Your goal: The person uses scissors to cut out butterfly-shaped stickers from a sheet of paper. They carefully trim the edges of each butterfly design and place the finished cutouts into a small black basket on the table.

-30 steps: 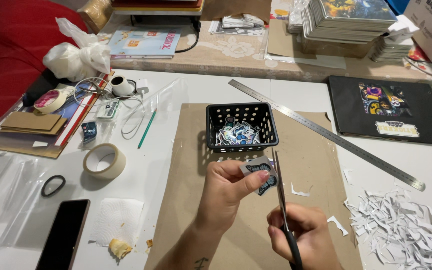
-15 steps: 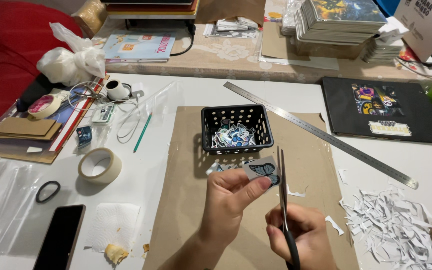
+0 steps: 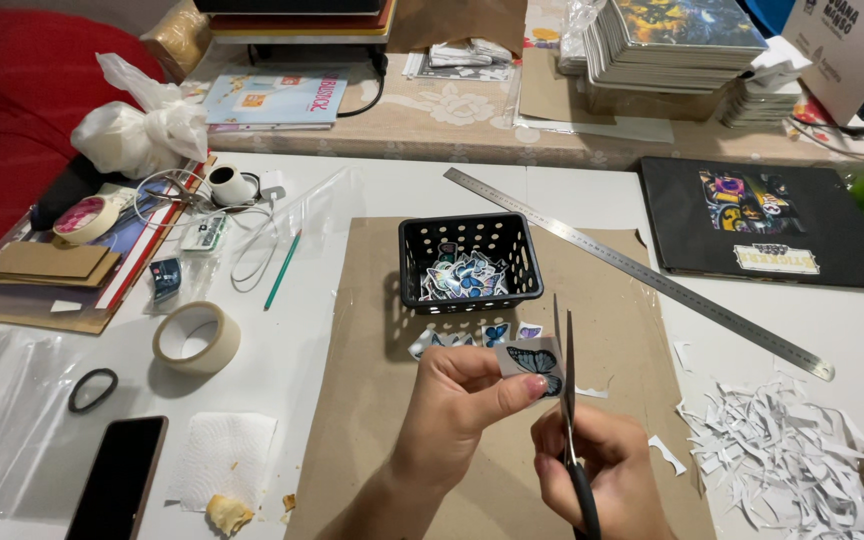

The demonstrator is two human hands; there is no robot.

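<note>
My left hand pinches a small paper cut-out of a blue butterfly between thumb and fingers. My right hand grips black-handled scissors, blades pointing away from me and set against the cut-out's right edge. Both hands hover over a brown cardboard sheet. Just beyond them stands a small black plastic basket holding several butterfly cut-outs. A few more cut-outs lie on the cardboard in front of the basket.
A long metal ruler runs diagonally at the right. White paper scraps pile at the right. On the left lie a tape roll, a black phone, a green pencil and a black folder sits far right.
My hands have shifted slightly toward me and to the right. The butterfly cut-out has turned in my left hand against the scissor blades.
</note>
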